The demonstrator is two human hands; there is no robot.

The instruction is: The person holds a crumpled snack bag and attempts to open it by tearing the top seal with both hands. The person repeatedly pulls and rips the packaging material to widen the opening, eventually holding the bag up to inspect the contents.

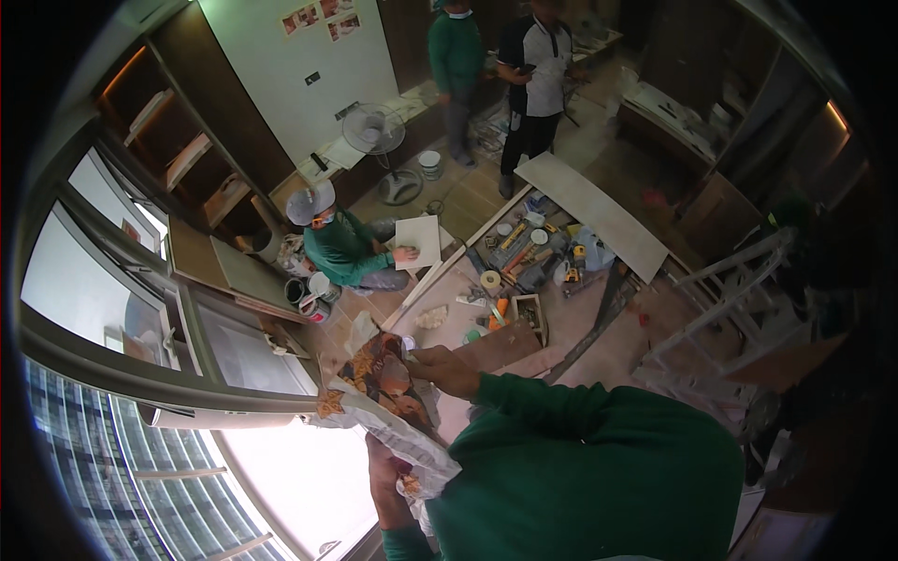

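A crumpled cloth [385, 374] with a dark, orange-patterned side and a white side hangs in front of me, beside the window frame. My left hand [385, 467] is closed around its lower white part, and the folds hide some of the fingers. Against the cloth's upper right edge, my right hand [447, 372] is closed in a pinch. A small pale bit shows at those fingertips, too small to name. Green sleeves cover both my arms.
An open window [253, 346] stands at my left. Beyond my hands, hand tools and a tape roll [490, 280] lie near a long pale board [594, 215]. A seated co-worker [341, 243] holds a white panel [418, 241]. Two people stand farther back. A stepladder [720, 290] is at right.
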